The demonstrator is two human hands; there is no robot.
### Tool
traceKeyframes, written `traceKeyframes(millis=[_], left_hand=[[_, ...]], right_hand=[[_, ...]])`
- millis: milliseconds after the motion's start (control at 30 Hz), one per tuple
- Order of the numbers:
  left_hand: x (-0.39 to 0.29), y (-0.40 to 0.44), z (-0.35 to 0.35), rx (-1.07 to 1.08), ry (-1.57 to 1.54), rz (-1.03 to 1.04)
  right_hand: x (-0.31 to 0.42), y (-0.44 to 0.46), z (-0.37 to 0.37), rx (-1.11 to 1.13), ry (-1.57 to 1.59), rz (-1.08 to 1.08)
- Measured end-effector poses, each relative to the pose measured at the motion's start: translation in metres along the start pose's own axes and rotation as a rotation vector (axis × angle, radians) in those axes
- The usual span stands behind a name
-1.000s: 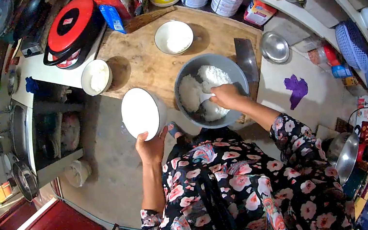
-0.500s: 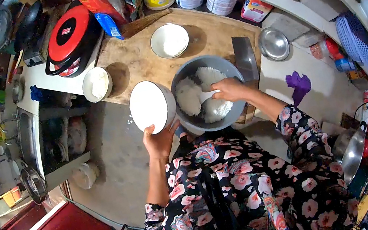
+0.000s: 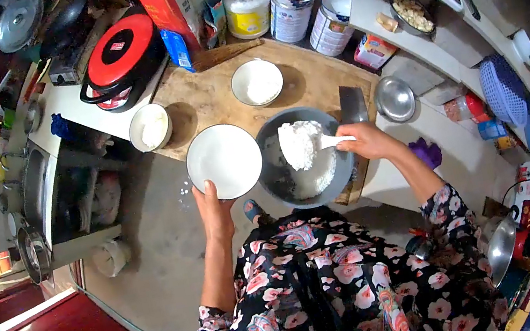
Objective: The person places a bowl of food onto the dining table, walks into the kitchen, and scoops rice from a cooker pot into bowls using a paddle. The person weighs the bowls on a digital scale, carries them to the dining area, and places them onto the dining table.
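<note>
My left hand grips a white bowl by its near side, tilted so its bare inside faces up. Beside it stands a grey pot with white rice along its near wall. My right hand is closed round the handle of a white rice paddle. A heaped lump of rice rides on the paddle, above the pot. Two more bowls holding rice stand on the wooden board: one bowl behind the pot, the other bowl at the board's left corner.
A cleaver lies right of the pot on the wooden board. Further right are a metal bowl and a purple cloth. A red-lidded pan sits back left. Several tins, including a white tin, line the back.
My right hand has lifted the paddle out of the pot's rice, now with a lump on it. The bowl in my left hand has tipped to show its inside more squarely.
</note>
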State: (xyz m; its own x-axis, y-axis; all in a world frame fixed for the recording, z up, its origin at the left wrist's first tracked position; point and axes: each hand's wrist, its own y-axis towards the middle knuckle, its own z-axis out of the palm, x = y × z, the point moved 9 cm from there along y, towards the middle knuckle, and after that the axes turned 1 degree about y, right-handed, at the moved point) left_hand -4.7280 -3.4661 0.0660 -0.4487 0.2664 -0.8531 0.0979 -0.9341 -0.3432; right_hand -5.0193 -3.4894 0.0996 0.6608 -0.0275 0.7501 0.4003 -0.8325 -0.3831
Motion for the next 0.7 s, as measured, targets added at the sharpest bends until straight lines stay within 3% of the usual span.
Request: traceKeyframes(millis=[67, 233, 333, 367, 467, 600, 700], left_hand=[[0.004, 0.001, -0.001, -0.046, 0.152, -0.044], [0.009, -0.007, 0.034, 0.074, 0.135, -0.1], [0.022, -0.013, 0.058, 0.185, 0.072, -0.181], [0.027, -0.011, 0.058, 0.209, 0.062, -0.181], [0.036, -0.014, 0.07, 0.304, -0.013, -0.195], [0.041, -0.015, 0.07, 0.307, 0.076, -0.198], [0.038, -0.012, 0.07, 0.362, -0.043, -0.169]], right_hand=[[0.018, -0.014, -0.017, -0.1, -0.009, -0.053], [0.062, -0.036, -0.035, -0.251, -0.07, -0.048], [0.102, -0.049, -0.038, -0.551, -0.526, -0.23], [0.107, -0.046, -0.026, -0.566, -0.544, -0.216], [0.126, -0.042, 0.007, -0.589, -1.001, -0.26], [0.13, -0.05, 0.013, -0.618, -0.995, -0.287], [0.135, -0.064, 0.008, -0.679, -0.908, -0.338]])
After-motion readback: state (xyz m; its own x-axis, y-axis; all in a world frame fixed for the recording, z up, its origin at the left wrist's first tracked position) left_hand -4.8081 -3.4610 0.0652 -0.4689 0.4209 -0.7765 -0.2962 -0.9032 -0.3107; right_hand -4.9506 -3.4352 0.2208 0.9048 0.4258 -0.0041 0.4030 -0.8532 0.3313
